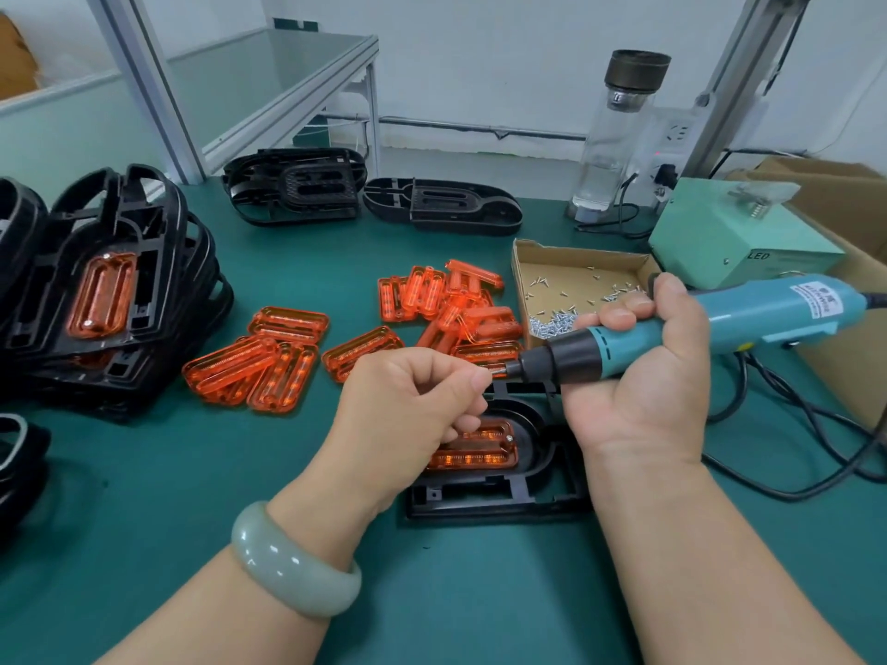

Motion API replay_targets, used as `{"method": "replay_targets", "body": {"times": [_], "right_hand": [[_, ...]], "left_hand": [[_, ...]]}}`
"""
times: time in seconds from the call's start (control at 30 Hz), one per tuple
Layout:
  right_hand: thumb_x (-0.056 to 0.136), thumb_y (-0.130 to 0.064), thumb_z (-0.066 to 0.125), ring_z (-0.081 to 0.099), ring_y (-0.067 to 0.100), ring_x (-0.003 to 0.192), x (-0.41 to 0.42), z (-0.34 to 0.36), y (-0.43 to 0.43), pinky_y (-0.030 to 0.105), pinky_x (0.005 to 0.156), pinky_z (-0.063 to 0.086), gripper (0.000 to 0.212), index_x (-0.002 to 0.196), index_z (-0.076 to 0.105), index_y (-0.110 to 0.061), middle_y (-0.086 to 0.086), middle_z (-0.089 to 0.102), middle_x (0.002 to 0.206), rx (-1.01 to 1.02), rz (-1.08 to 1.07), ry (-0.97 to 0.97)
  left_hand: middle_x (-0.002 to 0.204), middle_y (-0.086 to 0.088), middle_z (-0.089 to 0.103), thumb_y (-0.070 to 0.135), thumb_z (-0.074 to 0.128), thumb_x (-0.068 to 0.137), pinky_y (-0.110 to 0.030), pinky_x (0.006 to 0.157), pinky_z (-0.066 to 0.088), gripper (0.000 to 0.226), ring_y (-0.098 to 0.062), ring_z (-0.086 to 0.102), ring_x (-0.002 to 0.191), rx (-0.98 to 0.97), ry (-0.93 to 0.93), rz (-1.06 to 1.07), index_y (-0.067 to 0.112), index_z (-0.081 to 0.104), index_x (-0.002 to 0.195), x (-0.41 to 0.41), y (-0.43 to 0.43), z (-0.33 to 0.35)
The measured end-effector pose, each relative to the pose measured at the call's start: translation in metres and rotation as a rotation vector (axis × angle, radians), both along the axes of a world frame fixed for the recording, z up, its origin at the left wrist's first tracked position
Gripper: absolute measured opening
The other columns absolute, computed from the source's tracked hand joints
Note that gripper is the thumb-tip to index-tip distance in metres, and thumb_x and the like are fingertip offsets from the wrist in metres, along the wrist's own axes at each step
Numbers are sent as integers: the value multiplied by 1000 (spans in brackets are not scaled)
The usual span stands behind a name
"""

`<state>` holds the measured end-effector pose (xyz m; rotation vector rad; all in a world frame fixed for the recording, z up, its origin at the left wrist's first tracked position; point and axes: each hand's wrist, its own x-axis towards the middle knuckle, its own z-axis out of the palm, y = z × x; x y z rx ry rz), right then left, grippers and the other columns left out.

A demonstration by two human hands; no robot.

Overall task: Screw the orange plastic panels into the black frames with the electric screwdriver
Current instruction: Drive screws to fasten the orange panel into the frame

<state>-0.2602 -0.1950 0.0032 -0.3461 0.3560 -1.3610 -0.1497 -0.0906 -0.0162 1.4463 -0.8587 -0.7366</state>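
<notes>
My right hand (643, 376) grips the teal electric screwdriver (672, 328), held level with its bit pointing left. My left hand (413, 400) pinches a small screw (490, 372) at the bit's tip. Under both hands a black frame (499, 491) lies on the green table, an orange panel (475, 451) seated in it with one screw visible at its right end. Loose orange panels (288, 362) lie scattered behind my left hand.
A cardboard tray of screws (576, 285) sits behind the screwdriver. Stacked frames with panels fitted (105, 300) stand at the left, and two bare black frames (369, 194) lie at the back. A glass bottle (619, 132), a green power box (729, 237) and cables (792, 448) are at the right.
</notes>
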Motion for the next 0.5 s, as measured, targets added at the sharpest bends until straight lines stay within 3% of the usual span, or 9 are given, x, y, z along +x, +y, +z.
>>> {"method": "replay_targets", "body": {"times": [0.2,0.33,0.5], "right_hand": [[95,-17,56,45,4,46,-2,-1,-2,21,59,45,15,85,45,-22,-10,47,59,27,12,7],[94,-17,57,45,5,45,-4,-1,-6,21,58,43,16,84,46,-22,-10,47,58,34,20,67],[93,-17,59,46,5,45,-2,-3,-4,21,55,44,16,83,48,-22,-10,47,58,-12,50,153]], "left_hand": [[70,5,72,28,76,71,-12,53,47,6,-4,65,62,14,-25,-35,25,74,76,7,2,5],[70,23,68,25,80,71,-2,58,40,14,9,57,59,185,-434,-36,32,71,79,36,13,7],[83,15,63,34,83,66,-9,61,41,30,4,54,65,412,-655,-246,49,62,81,48,20,3]]}}
